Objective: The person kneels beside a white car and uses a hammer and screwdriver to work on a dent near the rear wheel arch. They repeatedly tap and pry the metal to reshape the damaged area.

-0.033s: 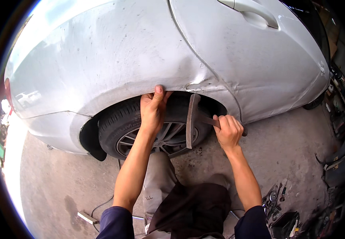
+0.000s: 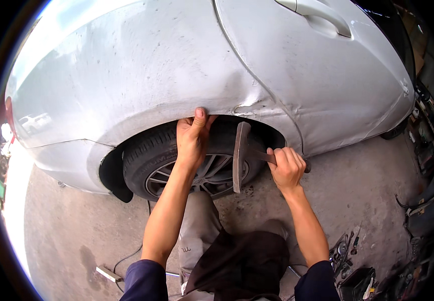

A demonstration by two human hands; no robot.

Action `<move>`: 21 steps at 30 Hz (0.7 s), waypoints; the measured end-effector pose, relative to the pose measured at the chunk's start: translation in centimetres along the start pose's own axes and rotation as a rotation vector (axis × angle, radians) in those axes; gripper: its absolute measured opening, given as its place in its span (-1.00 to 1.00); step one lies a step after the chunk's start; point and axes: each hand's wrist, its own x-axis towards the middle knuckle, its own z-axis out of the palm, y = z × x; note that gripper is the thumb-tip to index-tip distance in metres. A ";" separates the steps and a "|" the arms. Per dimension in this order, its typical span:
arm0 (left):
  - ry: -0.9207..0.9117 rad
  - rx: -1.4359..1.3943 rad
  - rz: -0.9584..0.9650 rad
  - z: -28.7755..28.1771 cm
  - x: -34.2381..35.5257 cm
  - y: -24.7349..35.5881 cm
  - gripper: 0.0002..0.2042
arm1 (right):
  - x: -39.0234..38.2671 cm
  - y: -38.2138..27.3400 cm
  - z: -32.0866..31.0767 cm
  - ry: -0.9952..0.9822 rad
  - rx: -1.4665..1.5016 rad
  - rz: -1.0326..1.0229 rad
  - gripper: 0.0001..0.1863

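A pale silver car fender arches over the black tyre and spoked wheel. Near the arch's edge the metal is dented and creased. My left hand is closed on the arch lip, thumb on the outside, the other fingers partly hidden underneath. My right hand grips the handle of a hammer with a long, narrow head, which stands upright in front of the tyre, just below and to the right of my left thumb, apart from the dent.
The car door extends rightward. My bent knee is close to the wheel. Scattered hand tools and a black tray lie on the concrete floor at lower right, with dark clutter along the right edge. A pale bar and cable lie at lower left.
The hammer head and my right hand have shifted slightly downward, away from the dented edge. My left hand stays on the arch lip.
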 end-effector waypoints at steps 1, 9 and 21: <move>-0.001 -0.006 0.007 -0.1 0.0 -0.1 -0.42 | 0.0 -0.1 -0.2 0.016 0.012 -0.065 -0.69; 0.008 -0.026 0.036 -0.6 -0.1 0.0 -0.40 | 1.5 -1.3 -1.0 -0.094 0.207 -0.005 -0.69; 0.007 -0.030 0.008 -4.4 -1.5 1.3 -0.36 | 5.9 -10.5 -5.9 -0.496 0.388 0.526 -0.69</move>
